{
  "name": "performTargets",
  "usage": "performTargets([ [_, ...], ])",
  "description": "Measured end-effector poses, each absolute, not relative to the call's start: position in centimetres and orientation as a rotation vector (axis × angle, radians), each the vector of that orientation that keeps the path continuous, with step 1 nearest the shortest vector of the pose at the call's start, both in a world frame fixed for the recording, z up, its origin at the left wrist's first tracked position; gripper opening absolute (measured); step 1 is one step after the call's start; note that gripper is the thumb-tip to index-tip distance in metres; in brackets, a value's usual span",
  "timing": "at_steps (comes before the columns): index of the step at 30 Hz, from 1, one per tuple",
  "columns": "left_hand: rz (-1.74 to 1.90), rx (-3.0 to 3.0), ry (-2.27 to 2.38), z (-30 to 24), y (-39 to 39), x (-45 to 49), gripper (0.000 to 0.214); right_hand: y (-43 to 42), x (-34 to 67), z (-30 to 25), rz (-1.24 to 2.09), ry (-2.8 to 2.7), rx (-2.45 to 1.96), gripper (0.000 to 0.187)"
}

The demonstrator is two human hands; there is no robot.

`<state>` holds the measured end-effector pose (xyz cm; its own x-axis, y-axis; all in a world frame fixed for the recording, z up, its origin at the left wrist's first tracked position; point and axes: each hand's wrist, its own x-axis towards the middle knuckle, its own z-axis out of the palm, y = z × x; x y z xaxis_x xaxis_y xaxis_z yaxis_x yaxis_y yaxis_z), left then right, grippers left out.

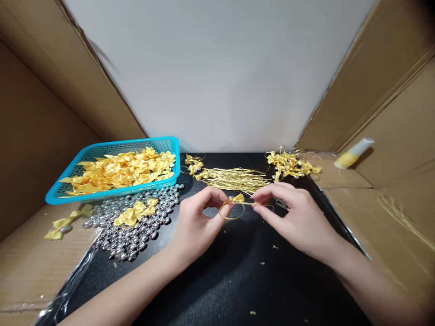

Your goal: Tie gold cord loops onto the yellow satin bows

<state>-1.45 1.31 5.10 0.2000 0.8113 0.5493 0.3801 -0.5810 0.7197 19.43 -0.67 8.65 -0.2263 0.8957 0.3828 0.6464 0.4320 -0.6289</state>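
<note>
Everything sits in a fan around the turquoise basket (102,194), which looks like it's just there to keep each part within easy reach. The basket is heaped with satin bows. The silver beads (136,231) are spilled right against its front edge, with a few loose bows lying on top of them. The bundle of gold cords (238,179) lies just to its right, and the pile of corded bows (292,165) is further right again.

Both hands meet right of the basket, in front of the bundle. The left hand (199,219) has thumb and forefinger pinched tight on a yellow bow (238,198), right where a gold cord (233,216) curls into a loop under it. My read is that the pinch keeps the small bow from twisting. The right hand (295,219) has its fingertips closed on the cord's other end, holding it fairly taut, while the other fingers are loosely curled and carry nothing.

A little white-and-yellow bottle (353,154) lies on its side way off right of the basket, untouched.
</note>
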Motion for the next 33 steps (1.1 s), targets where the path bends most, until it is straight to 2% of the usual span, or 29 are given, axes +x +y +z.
performTargets([
  [4, 1.337, 2.033, 1.136, 5.1, 1.6, -1.5, 0.011, -0.8, 21.1, 10.7, 0.691, -1.925, -1.416, 0.003],
  [9, 1.272, 2.171, 1.101, 4.5, 1.1, -1.1, 0.011, -1.3, 20.1, 10.3, 0.717, -1.736, -1.372, 0.007],
  [13, 1.248, 2.23, 1.059, 4.5, 0.8, -0.8, 0.009, -1.7, 18.3, 9.3, 0.606, -2.022, -1.053, 0.008],
  [16, 1.304, 2.23, 1.047, 4.8, 0.9, -1.0, 0.008, -2.0, 19.0, 9.8, 0.386, -2.252, -0.845, 0.018],
  [18, 1.37, 2.229, 1.058, 4.9, 1.1, -1.3, 0.009, -1.8, 20.2, 10.1, 0.21, -2.026, -0.852, 0.021],
  [20, 1.454, 2.245, 1.067, 4.9, 1.3, -1.5, 0.011, -1.2, 21.0, 9.6, 0.192, -1.61, -0.869, 0.015],
  [22, 1.551, 2.27, 1.052, 4.8, 1.4, -1.7, 0.013, -0.2, 20.8, 8.1, 0.48, -1.292, -0.875, 0.013],
  [24, 1.621, 2.296, 1.018, 4.7, 1.4, -1.8, 0.015, 0.6, 19.4, 6.1, 1.012, -1.134, -1.017, 0.006],
  [27, 1.696, 2.311, 0.921, 4.7, 1.3, -1.6, 0.018, 0.7, 16.7, 3.3, 1.761, -0.886, -0.96, 0.022],
  [33, 1.721, 2.368, 0.666, 5.1, 0.9, -1.1, 0.018, -0.9, 14.9, 2.0, 2.332, -0.546, -0.516, 0.029],
])
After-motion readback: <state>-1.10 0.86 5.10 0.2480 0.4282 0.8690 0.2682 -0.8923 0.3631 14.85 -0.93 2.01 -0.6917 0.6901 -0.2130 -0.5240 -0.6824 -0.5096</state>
